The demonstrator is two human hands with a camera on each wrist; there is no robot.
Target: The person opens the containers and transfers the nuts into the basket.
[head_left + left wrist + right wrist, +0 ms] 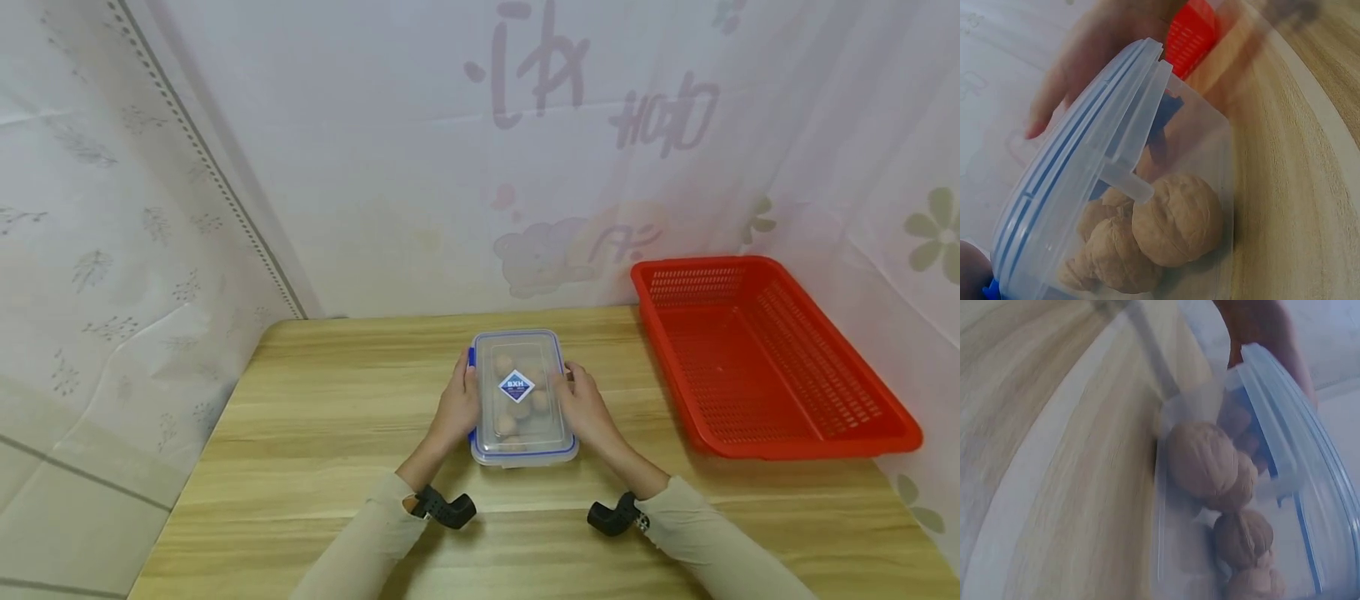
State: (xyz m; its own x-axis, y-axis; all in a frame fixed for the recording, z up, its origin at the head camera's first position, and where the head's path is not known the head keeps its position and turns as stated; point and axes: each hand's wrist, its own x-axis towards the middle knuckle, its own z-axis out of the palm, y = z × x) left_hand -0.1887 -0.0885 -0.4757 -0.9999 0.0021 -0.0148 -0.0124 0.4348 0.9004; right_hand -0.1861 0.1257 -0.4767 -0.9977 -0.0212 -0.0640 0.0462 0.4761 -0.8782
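Lidded clear container [534,440] sits on the wooden table [337,417], just below and right of frame centre in the head view. Left hand [456,410] grips its left side; right hand [587,410] grips its right side, thumb near the lid [521,350] edge, fingertips blurred.

Handling, my judgement: keep the base flat on the wood, share pressure evenly between both sides, avoid squeezing the walls inward. At the blue clip [472,357], left edge, work with one side while the other hand steadies the box. Whether the clips are latched, cannot tell. A sudden tilt would likely send the round walnuts [1177,220] rolling to one end.

Counts: one container, one lid, one diamond label [517,387] at mid-lid. Walnuts: at least four inside; overlap and the cloudy lid prevent a full tally. Hands: two, each with one dark wrist mount, left mount [447,507] and right mount [615,515], lower centre of frame. Red basket [720,358]: one, right side of frame, well apart from the container. Table: one.
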